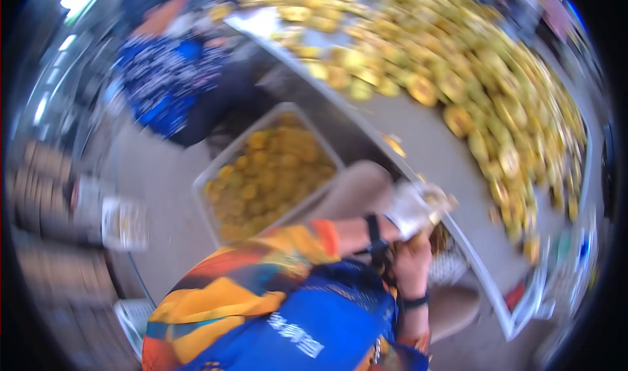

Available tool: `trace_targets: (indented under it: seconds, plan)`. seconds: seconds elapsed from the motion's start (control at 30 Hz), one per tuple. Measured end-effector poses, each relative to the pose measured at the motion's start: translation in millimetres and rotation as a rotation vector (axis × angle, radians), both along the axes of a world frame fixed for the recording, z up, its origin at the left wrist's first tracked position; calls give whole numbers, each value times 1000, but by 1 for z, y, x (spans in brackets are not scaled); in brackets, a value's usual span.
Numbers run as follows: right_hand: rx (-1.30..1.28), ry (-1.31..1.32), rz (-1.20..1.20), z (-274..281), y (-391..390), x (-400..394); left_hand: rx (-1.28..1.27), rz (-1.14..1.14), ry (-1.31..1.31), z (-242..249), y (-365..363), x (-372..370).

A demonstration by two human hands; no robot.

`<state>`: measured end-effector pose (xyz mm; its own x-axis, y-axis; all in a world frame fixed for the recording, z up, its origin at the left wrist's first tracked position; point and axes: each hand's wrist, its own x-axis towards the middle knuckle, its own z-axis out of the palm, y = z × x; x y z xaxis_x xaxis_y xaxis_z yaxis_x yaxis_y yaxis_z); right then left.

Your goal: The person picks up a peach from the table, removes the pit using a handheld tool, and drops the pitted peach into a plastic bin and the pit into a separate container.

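Note:
My left hand (411,211), in a whitish glove with a dark band at the wrist, is closed at the edge of the metal table (418,122). Just below it my right hand (412,263), bare and also banded at the wrist, has its fingers curled in. The two hands nearly touch. Something small and yellowish shows between them, too blurred to identify. Halved yellow-green fruits (451,86) lie heaped on the table beyond my hands. Left of my hands, a pale bin (204,197) on the floor holds many yellow pieces.
Another person in patterned blue clothing (167,76) sits at the upper left beside the table. Stacked brownish goods (62,273) and a white crate (124,224) stand at the left. A red object (515,297) lies near the table's lower corner. The view is motion-blurred.

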<state>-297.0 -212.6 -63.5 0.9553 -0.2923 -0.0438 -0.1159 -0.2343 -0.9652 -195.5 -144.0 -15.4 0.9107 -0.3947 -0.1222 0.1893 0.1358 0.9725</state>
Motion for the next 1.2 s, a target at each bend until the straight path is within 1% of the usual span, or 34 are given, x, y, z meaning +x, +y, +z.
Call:
trace_targets:
  seconds: [0.03,0.07,0.1,0.13,0.2,0.3,0.37,0.4,0.43,0.47,0.53,0.57,0.67,0.7,0.73,0.77,0.8,0.83,0.87,0.9,0.93,1.0,1.03,1.07,1.13,1.2]
  plan:
    - [64,128,-38,-4,-1,-1,216,102,-15,13,0,0]
    - [125,252,-78,-8,-2,-1,139,91,46,24,3,3]
    - [192,262,-113,13,7,3,-8,91,255,-7,-13,9]
    - [236,326,-105,36,14,7,-206,26,442,-16,-16,19]
    - [232,339,-85,44,17,9,-83,-38,426,1,-5,27]
    - [274,301,-55,44,20,2,28,-180,190,2,1,31]
    - [360,289,-8,26,7,0,150,-128,71,11,6,28]
    - [400,286,6,29,6,0,208,-111,15,17,6,23]
    - [524,431,4,51,6,2,259,-79,-36,28,11,18]
    - [554,415,16,49,2,5,240,11,-131,19,3,15]
    - [609,396,47,43,-11,5,198,82,-240,8,-9,18]
    - [594,396,40,57,-5,5,-6,171,-254,-9,-20,20]
    - [682,416,70,66,0,12,-227,91,66,6,-3,17]
    - [632,400,136,62,5,13,-81,100,129,26,16,16]
    - [666,391,210,57,7,14,-131,193,187,4,9,22]
    - [649,406,232,61,13,14,-283,99,239,-20,5,30]
    - [683,432,241,66,21,13,-409,38,508,1,21,28]
    - [698,355,249,69,28,12,-496,-37,649,6,25,31]
    - [712,391,240,61,25,10,-464,-76,592,11,29,29]
    - [674,377,227,63,24,11,-371,-13,524,14,24,28]
    - [704,399,195,66,22,11,-277,60,437,15,18,26]
    - [763,408,248,63,12,10,-248,43,267,15,14,21]
    - [774,422,245,63,8,8,-201,48,219,22,12,18]
    - [785,437,246,63,3,6,-163,38,192,18,7,20]
    - [832,440,242,63,-6,3,-283,-82,371,28,3,24]
    - [880,406,231,59,-9,0,-229,-155,423,31,1,26]
